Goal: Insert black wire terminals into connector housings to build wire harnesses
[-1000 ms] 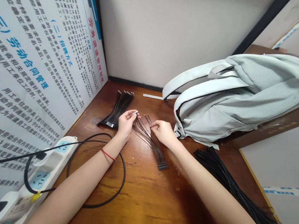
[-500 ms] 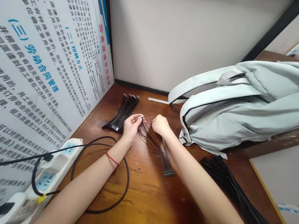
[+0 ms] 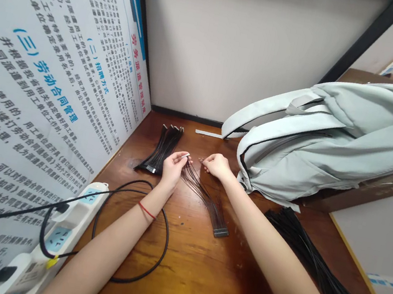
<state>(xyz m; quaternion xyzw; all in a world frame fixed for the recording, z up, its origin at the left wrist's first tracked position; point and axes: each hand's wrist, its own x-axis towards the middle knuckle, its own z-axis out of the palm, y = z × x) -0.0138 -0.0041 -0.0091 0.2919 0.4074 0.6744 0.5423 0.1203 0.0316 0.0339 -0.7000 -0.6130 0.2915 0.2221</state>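
1. My left hand [image 3: 173, 169] is clenched in a pinch; the thumb and fingers grasp a thin wire with a pale tip [image 3: 186, 156].
2. My right hand [image 3: 217, 166] is just to the right of this pinch. Its fingers are drawn together, but I cannot tell if they hold a strand.
3. Between the hands, a fan of thin dark wires [image 3: 197, 187] runs down to a black connector [image 3: 220, 232] on the wooden table [image 3: 188, 277].
4. Just left of my left hand lies a bundle of black wires [image 3: 161, 150].
5. Beyond my right hand leans a pale grey backpack [image 3: 334, 141]. Farther right, a large bunch of black wires [image 3: 326, 291] lies on the table.
6. Below my left wrist are a looped black cable [image 3: 163, 247] and a white power strip [image 3: 71, 219].
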